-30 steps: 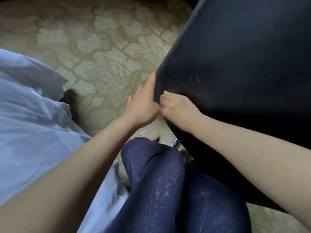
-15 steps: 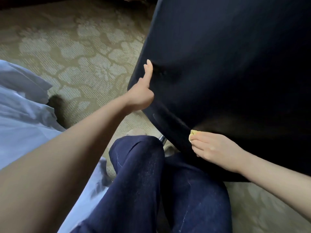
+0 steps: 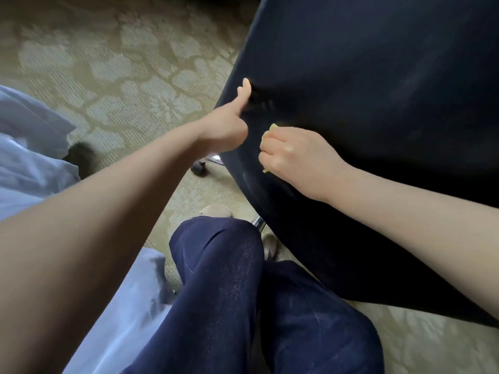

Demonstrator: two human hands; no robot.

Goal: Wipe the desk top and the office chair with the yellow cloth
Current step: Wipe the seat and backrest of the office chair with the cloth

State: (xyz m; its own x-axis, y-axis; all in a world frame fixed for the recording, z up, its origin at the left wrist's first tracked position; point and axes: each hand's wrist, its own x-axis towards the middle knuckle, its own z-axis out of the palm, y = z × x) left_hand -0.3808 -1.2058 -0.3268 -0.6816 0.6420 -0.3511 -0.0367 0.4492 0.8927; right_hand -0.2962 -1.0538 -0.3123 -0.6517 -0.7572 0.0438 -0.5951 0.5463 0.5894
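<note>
L hand (image 3: 226,125) grips office chair (image 3: 378,90) edge, thumb up; R hand (image 3: 294,155) grip curled round yellow cloth (image 3: 273,127), against chair.

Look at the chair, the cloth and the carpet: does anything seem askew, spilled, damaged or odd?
Nothing stands out. The left hand grips the office chair by its edge while the right hand presses the yellow cloth against it. Only a faint pale streak shows on the dark upholstery; no spill or tear is visible.
</note>
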